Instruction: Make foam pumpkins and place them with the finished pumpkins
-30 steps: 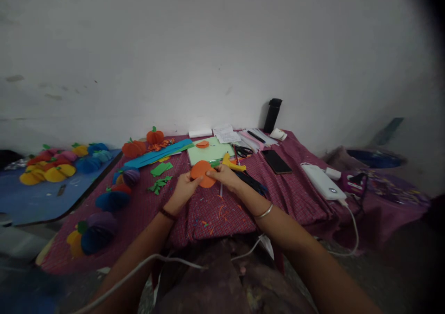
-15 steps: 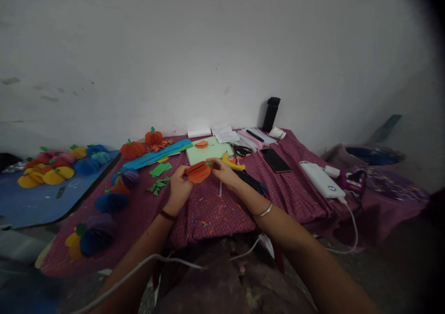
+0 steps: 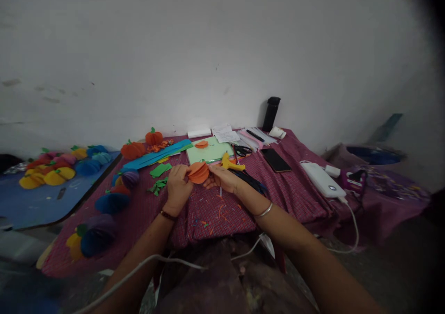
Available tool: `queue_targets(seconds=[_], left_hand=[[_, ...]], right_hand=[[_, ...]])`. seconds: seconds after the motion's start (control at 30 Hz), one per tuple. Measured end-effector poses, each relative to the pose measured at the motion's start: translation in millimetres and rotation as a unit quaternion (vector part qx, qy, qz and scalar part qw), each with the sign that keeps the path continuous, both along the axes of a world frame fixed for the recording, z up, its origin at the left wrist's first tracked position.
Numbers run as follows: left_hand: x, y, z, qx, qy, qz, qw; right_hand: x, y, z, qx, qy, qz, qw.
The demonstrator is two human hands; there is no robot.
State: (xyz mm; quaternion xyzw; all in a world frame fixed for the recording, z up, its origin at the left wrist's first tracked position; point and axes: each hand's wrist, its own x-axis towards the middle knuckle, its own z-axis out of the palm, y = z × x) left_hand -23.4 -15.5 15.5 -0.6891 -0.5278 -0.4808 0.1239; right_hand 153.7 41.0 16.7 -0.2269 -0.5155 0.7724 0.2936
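An orange folded-paper pumpkin (image 3: 198, 173) with layered round leaves is held between my two hands above the table. My left hand (image 3: 178, 188) is closed on its left edge. On the opposite side, my right hand (image 3: 224, 179) grips the pumpkin, some fingers curled beneath it. Just beyond the right hand lies a yellow glue gun (image 3: 230, 163). Behind the held pumpkin a light green sheet (image 3: 212, 153) carries a small orange paper piece (image 3: 201, 144). Green paper pieces (image 3: 160, 170) lie to the left of my left hand.
Finished paper pumpkins (image 3: 132, 150) and blue paper strips (image 3: 160, 153) lie at the left. More pumpkins sit on a blue board (image 3: 21, 207). Scissors (image 3: 242, 150), a phone (image 3: 275, 160), a black bottle (image 3: 271, 113) and a white power bank (image 3: 321, 179) with a cable are at the right.
The orange pumpkin has turned, and more of its layers show. My right hand has shifted down and its fingers have moved lower, under the pumpkin. My left hand still holds the left edge.
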Motion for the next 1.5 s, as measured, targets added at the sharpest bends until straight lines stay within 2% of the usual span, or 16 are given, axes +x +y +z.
queue_targets(seconds=[0.47,0.8,1.13,1.3,1.4,1.5], left_hand=[[1,-2,-0.4,0.008,0.086,0.019,0.996],[0,-2,-1.5,-0.001,0.083,0.018,0.996],[6,-7,1.0,-0.033,0.153,-0.002,0.988],[8,-2,0.1,-0.048,0.076,-0.089,0.992],[7,1,2.2,-0.063,-0.019,-0.159,0.985],[6,1,3.9,-0.077,-0.088,-0.178,0.977]], right_hand=[[2,-2,-0.2,0.042,0.002,-0.010,0.999],[2,-2,0.1,0.038,0.006,-0.014,0.999],[0,-2,-2.3,0.031,0.009,-0.055,0.998],[-4,6,-9.7,0.036,0.008,-0.148,0.988],[-5,11,-11.0,0.080,0.000,-0.210,0.975],[-4,14,-12.0,0.147,-0.037,-0.249,0.957]])
